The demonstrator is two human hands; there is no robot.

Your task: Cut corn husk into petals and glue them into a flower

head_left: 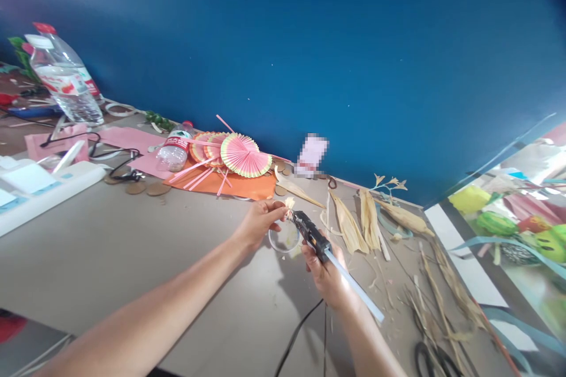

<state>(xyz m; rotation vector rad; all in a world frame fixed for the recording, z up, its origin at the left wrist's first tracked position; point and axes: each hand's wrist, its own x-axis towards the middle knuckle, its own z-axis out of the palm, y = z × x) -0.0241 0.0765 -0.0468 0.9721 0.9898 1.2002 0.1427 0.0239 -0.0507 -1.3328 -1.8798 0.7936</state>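
Observation:
My right hand (325, 271) is wrapped round a black hot glue gun (312, 234), with a long pale glue stick (356, 288) poking out of its back end. The gun's nozzle meets or nearly touches a small cream-coloured flower-like piece (289, 205). Thumb and fingers of my left hand (264, 221) pinch that piece; its lower part is hidden. Just beneath both hands a small round clear dish (284, 238) rests on the grey table (198, 283). From the gun, a black cord (297, 333) runs down toward the front edge.
Dried corn husks (349, 224) and scissors (435, 359) lie to the right. Pink paper fans (245, 156) on orange paper (260, 187), a tipped plastic bottle (175, 147) and wooden discs (158, 189) lie at the back left. Water bottles (66, 82) stand farther left, against the blue wall (283, 41).

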